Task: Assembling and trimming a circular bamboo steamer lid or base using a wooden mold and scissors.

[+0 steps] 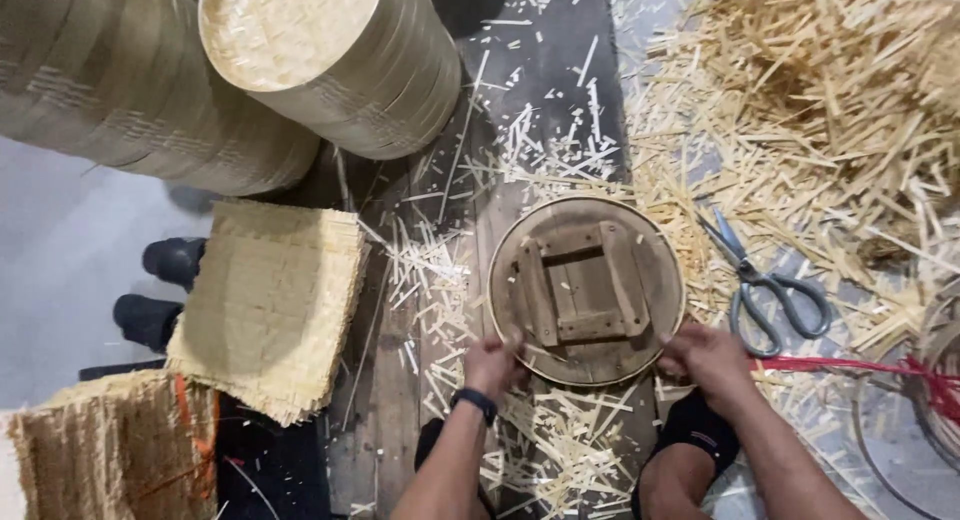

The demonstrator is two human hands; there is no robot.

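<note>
Left hand (490, 365): fingers curled over near-left rim of round brown wooden disc with square slat frame (586, 290).
Right hand (712, 355): closed on near-right rim, fingertips probably tucked underneath, partly hidden.
Disc: flat on dark plank bench (400, 420), between knees.
Nearby: grey steel scissors (770, 290) just right; pale bamboo splinters (560, 450) all around.
Risk: splinters under rim could tilt disc or prick fingers.

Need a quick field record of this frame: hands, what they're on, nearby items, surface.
left hand: grips near-left rim of round wooden mould
right hand: grips its near-right rim
mould: round disc with square slat frame on top
scissors: lying right of the mould, untouched
woven mats: stacked left
surface: wooden planks littered with bamboo offcuts
</note>
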